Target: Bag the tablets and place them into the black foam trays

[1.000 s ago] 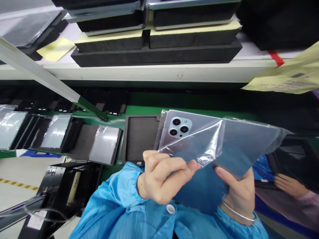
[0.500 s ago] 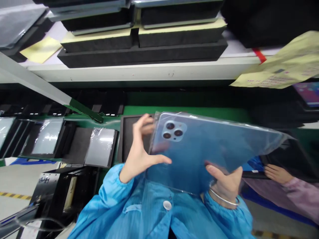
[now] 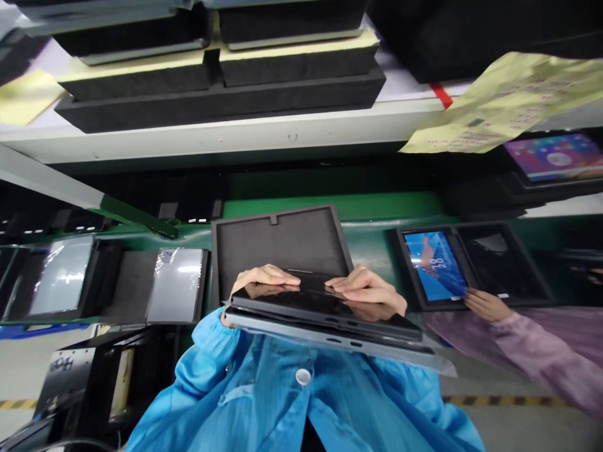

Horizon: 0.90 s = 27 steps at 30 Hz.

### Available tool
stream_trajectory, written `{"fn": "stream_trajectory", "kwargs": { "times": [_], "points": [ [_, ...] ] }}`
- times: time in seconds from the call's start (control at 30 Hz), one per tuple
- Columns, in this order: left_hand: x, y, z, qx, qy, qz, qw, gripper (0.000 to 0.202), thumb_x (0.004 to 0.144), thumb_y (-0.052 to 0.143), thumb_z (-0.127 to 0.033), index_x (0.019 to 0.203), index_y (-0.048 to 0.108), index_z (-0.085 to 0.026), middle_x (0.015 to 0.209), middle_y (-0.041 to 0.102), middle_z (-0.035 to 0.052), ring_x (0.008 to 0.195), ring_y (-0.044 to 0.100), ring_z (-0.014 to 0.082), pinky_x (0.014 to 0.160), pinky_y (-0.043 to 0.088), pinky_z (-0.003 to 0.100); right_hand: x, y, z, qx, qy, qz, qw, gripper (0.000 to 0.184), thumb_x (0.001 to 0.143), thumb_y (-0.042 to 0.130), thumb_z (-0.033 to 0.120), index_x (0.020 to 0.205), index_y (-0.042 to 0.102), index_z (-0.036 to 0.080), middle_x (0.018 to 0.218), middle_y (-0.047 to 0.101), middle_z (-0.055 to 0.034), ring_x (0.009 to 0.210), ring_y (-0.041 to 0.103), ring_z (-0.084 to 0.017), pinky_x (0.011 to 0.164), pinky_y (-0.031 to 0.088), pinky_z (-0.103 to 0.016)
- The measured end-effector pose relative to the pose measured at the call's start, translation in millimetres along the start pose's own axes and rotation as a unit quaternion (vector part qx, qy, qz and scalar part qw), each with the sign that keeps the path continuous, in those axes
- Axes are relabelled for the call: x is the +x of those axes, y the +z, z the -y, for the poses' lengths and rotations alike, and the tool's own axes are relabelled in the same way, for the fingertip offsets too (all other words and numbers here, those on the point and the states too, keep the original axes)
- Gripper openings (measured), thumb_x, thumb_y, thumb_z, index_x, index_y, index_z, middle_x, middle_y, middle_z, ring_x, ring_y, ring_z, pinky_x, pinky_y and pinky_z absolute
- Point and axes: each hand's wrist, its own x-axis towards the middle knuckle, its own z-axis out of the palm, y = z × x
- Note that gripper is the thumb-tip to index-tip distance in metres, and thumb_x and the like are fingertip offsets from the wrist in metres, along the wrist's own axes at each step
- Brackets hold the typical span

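Note:
Close to my chest, a tablet (image 3: 306, 333) with a silvery edge and loose plastic film is tipped so its edge faces me. On top of it lies a dark glossy slab (image 3: 325, 307), apparently a second tablet, reflecting my fingers. My left hand (image 3: 264, 279) grips the left end of the pair, fingers lying over the top face. My right hand (image 3: 370, 292) holds the right part, fingers bent over the top; its thumb is hidden. Just beyond my hands is a black foam tray (image 3: 277, 232) on the green bench.
Film-wrapped tablets (image 3: 176, 285) lie in dark foam at left, near a slanting post (image 3: 75, 185). A co-worker's hand (image 3: 487, 304) touches a lit tablet (image 3: 433, 263) at right. A shelf edge (image 3: 259, 135) and hanging yellow paper (image 3: 494, 113) are above.
The tablet has turned from its blue camera side to edge-on, showing the dark slab on top. My left hand has closed on it. The view has shifted right; the co-worker's lit tablet is now uncovered.

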Motion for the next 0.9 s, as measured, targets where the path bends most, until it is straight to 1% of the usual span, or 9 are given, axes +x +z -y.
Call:
{"fn": "stream_trajectory", "kwargs": {
  "times": [0.1, 0.2, 0.3, 0.4, 0.5, 0.63, 0.7, 0.8, 0.9],
  "points": [
    [1.0, -3.3, 2.5, -0.055, 0.012, 0.062, 0.996, 0.032, 0.093, 0.066, -0.061, 0.086, 0.07, -0.03, 0.083, 0.084, 0.0012, 0.075, 0.082, 0.0257, 0.065, 0.067, 0.04, -2.7, 2.5, 9.1, -0.006, 0.015, -0.005, 1.0, 0.016, 0.081, 0.085, 0.053, 0.08, 0.081, 0.037, 0.074, 0.076, 0.0001, 0.07, 0.068, -0.023, 0.075, 0.066, -0.05],
    [2.4, -8.3, 4.8, -0.073, 0.006, 0.092, 0.993, 0.022, 0.091, 0.074, -0.051, 0.089, 0.073, -0.029, 0.087, 0.084, 0.0016, 0.081, 0.083, 0.0267, 0.068, 0.068, 0.04, 0.0, -1.2, 11.2, -0.01, 0.029, 0.005, 1.0, 0.013, 0.08, 0.088, 0.049, 0.079, 0.08, 0.038, 0.074, 0.076, 0.0018, 0.07, 0.068, -0.021, 0.078, 0.066, -0.05],
    [2.0, -8.2, 6.2, -0.081, 0.017, 0.101, 0.991, 0.014, 0.092, 0.075, -0.042, 0.093, 0.074, -0.028, 0.089, 0.084, 0.0, 0.084, 0.083, 0.0253, 0.072, 0.067, 0.038, 8.5, -9.3, 8.3, -0.012, 0.037, 0.045, 0.998, 0.015, 0.078, 0.089, 0.048, 0.075, 0.079, 0.038, 0.071, 0.076, 0.0026, 0.067, 0.069, -0.02, 0.075, 0.068, -0.05],
    [1.5, -5.0, 7.6, -0.086, 0.064, 0.093, 0.99, 0.007, 0.094, 0.075, -0.034, 0.098, 0.074, -0.029, 0.09, 0.084, 0.0007, 0.081, 0.083, 0.0246, 0.069, 0.067, 0.036, 18.1, -17.6, 4.9, -0.01, 0.045, 0.103, 0.994, 0.02, 0.073, 0.092, 0.05, 0.07, 0.079, 0.035, 0.066, 0.075, 0.0012, 0.061, 0.071, -0.022, 0.069, 0.069, -0.051],
    [4.5, -7.1, 8.9, -0.073, 0.073, 0.087, 0.991, 0.007, 0.095, 0.073, -0.036, 0.097, 0.072, -0.029, 0.088, 0.084, 0.0022, 0.079, 0.083, 0.0248, 0.068, 0.066, 0.036, 23.1, -23.1, 3.9, -0.008, 0.043, 0.127, 0.991, 0.02, 0.075, 0.09, 0.051, 0.071, 0.079, 0.035, 0.067, 0.075, 0.0005, 0.063, 0.072, -0.022, 0.069, 0.07, -0.051],
    [13.8, -19.4, 9.5, -0.078, 0.033, 0.183, 0.98, 0.026, 0.097, 0.067, -0.05, 0.09, 0.073, -0.025, 0.09, 0.084, 0.0067, 0.085, 0.083, 0.0277, 0.071, 0.066, 0.04, 24.2, -27.4, 5.1, -0.013, -0.003, 0.163, 0.987, 0.007, 0.082, 0.088, 0.039, 0.084, 0.081, 0.038, 0.076, 0.079, 0.0014, 0.07, 0.075, -0.022, 0.072, 0.069, -0.05],
    [16.1, -22.7, 8.7, -0.097, 0.026, 0.206, 0.973, 0.028, 0.097, 0.066, -0.051, 0.093, 0.075, -0.025, 0.094, 0.085, 0.0075, 0.088, 0.083, 0.0285, 0.073, 0.066, 0.041, 23.8, -28.5, 4.5, -0.017, -0.036, 0.177, 0.983, 0.011, 0.085, 0.086, 0.031, 0.09, 0.081, 0.039, 0.081, 0.08, 0.0023, 0.072, 0.076, -0.021, 0.073, 0.069, -0.049],
    [13.3, -18.9, 7.5, -0.124, 0.064, 0.179, 0.974, 0.018, 0.099, 0.068, -0.033, 0.113, 0.075, -0.025, 0.106, 0.084, 0.0071, 0.097, 0.082, 0.0271, 0.081, 0.065, 0.04, 20.3, -27.8, -0.4, -0.016, -0.089, 0.164, 0.982, 0.017, 0.088, 0.083, 0.028, 0.1, 0.081, 0.04, 0.085, 0.081, 0.0019, 0.075, 0.077, -0.021, 0.072, 0.07, -0.047],
    [9.2, -9.8, 8.3, -0.15, 0.122, 0.157, 0.969, 0.032, 0.094, 0.072, -0.015, 0.126, 0.071, -0.021, 0.115, 0.082, 0.0096, 0.103, 0.08, 0.0252, 0.088, 0.063, 0.036, 13.2, -24.7, -10.0, -0.009, -0.143, 0.128, 0.981, 0.018, 0.092, 0.079, 0.032, 0.107, 0.08, 0.041, 0.083, 0.08, 0.0002, 0.075, 0.075, -0.02, 0.07, 0.071, -0.042]
  ]
}}
